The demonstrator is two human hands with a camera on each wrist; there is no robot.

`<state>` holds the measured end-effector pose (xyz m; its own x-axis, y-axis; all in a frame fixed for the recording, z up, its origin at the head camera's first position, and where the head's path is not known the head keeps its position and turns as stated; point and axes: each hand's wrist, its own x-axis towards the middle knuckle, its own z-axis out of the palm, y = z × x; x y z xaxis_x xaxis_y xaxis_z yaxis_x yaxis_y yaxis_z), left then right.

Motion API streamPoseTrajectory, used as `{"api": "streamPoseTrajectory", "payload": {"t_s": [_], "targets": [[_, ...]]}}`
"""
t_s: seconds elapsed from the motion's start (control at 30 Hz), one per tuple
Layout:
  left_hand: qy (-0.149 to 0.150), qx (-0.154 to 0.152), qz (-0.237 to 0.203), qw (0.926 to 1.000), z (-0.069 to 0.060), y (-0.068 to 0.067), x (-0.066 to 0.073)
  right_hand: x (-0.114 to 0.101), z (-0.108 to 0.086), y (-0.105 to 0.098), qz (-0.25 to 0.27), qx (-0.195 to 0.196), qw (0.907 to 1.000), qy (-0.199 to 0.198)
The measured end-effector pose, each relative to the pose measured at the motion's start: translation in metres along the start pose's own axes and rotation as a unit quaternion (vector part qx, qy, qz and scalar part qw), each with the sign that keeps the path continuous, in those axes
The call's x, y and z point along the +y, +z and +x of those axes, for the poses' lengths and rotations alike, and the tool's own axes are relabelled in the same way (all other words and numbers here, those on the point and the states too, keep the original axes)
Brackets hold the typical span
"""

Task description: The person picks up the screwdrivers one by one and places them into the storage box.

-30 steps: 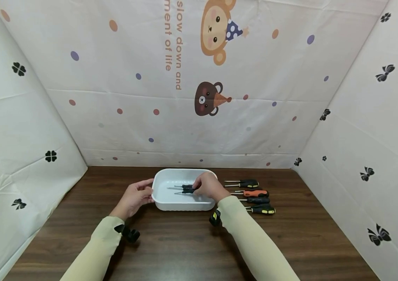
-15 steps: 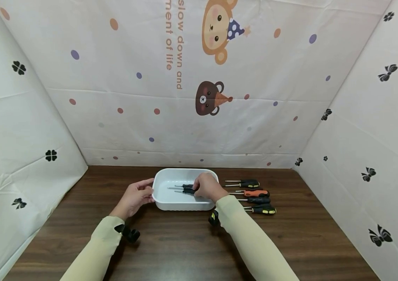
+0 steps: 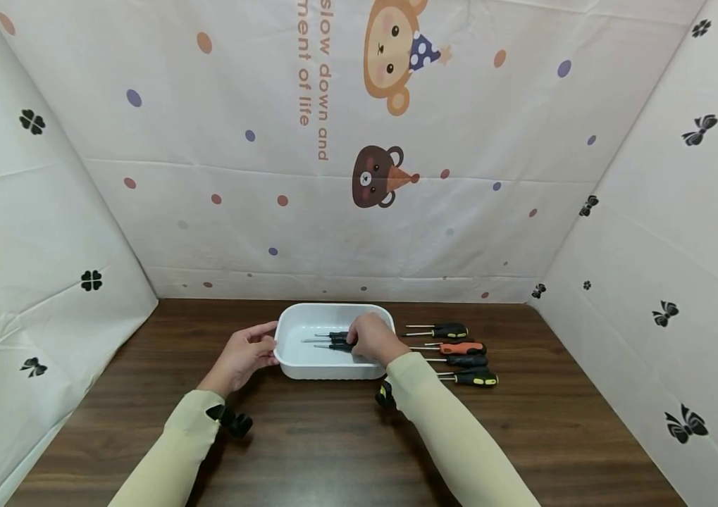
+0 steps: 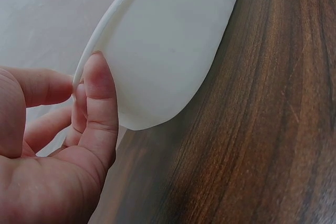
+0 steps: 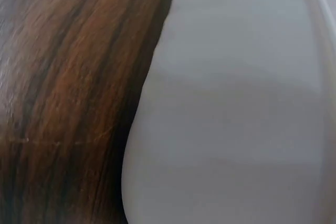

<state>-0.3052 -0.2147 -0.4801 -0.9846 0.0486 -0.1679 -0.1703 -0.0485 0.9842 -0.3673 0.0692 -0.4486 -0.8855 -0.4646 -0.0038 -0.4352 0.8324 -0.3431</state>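
Note:
My left hand [image 3: 239,360] holds the left end of a white tray [image 3: 332,372]. In the left wrist view the thumb and fingers of that hand [image 4: 68,156] pinch the tray's rim [image 4: 106,18]. Inside the tray lie slim black-handled screwdrivers [image 3: 341,347], their thin shafts pointing left. My right hand [image 3: 376,336] reaches over the tray's right side, fingers curled down on the ends of those handles and partly covering them. The right wrist view shows the tray's outer wall [image 5: 226,114] and no hand.
Right of the tray, larger screwdrivers lie in a column: black-and-yellow ones [image 3: 450,332], an orange-and-black one [image 3: 463,348], a black one [image 3: 468,361] and more black-and-yellow [image 3: 475,379]. My right forearm passes just left of them. Patterned cloth [image 3: 308,232] hangs behind the wooden table [image 3: 314,443].
My right wrist and forearm have shifted slightly left, uncovering a little more of the larger screwdrivers' shafts. The left hand still grips the tray's end.

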Motion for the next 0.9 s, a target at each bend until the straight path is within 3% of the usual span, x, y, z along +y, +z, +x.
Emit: {"api": "streamPoseTrajectory", "payload": {"t_s": [0.17,0.9], "targets": [[0.003,0.000,-0.003,1.0000,0.0008,0.0017,0.0002,-0.0001,0.0009,0.0016,-0.023,0.008,0.9996,-0.016],[0.002,0.002,0.001,1.0000,0.0001,0.0001,-0.0002,-0.0027,-0.0015,-0.0006,-0.035,0.024,0.9991,-0.010]]}}
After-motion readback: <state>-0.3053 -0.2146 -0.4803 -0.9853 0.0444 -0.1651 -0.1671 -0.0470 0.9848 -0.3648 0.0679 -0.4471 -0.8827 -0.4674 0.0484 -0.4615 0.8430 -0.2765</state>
